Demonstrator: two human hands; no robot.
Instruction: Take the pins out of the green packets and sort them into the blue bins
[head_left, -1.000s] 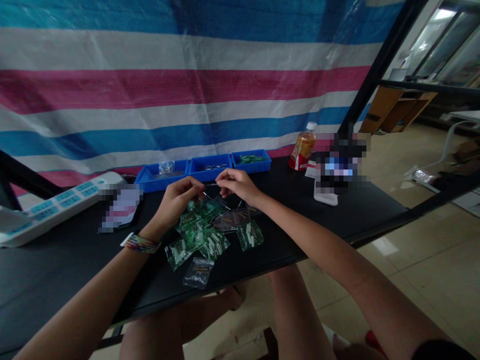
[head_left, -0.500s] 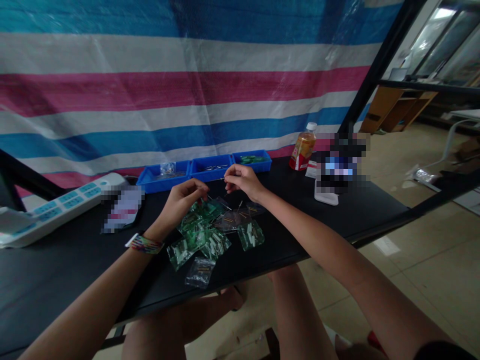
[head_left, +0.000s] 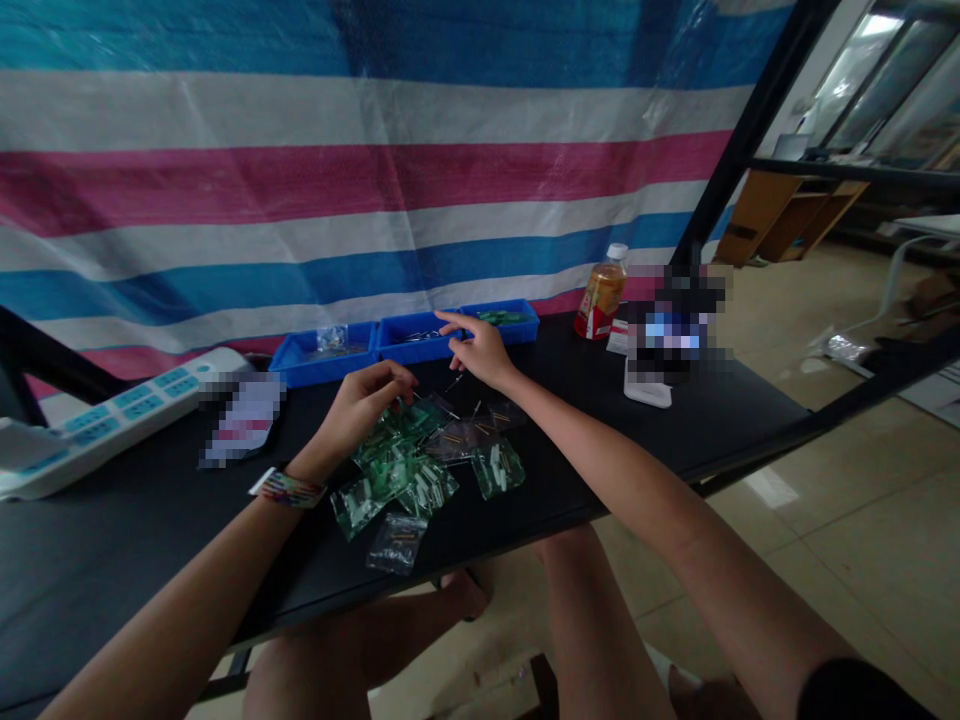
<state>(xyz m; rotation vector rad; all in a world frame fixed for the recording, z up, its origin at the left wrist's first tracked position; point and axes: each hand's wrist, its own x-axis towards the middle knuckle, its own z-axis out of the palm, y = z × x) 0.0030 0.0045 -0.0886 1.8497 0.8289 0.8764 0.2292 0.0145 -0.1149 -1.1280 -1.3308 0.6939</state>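
Note:
My left hand (head_left: 375,385) is closed in a pinch at the back left of a pile of small green plastic bags (head_left: 405,460). What its fingertips hold, if anything, I cannot make out. Farther right, my right hand (head_left: 480,350) is open, its index finger stretched out across the middle blue bin (head_left: 420,350), which has thin metal pieces inside. Just below those fingers shows a thin metal pin (head_left: 455,381). Clear bags with brass-coloured pins (head_left: 457,438) lie beside the green ones, and a clear bag (head_left: 397,543) rests near the table's front edge.
A left blue bin (head_left: 322,372) holds clear bags, and a right blue bin (head_left: 529,328) holds green pieces. A drink bottle (head_left: 600,295) and a white device (head_left: 647,392) stand to the right. At left are a power strip (head_left: 142,405) and a blurred-out phone-like object (head_left: 244,420).
My right hand's pinch on a thin metal piece has opened, and its index finger now extends up and left over the middle bin. My left hand stays in place.

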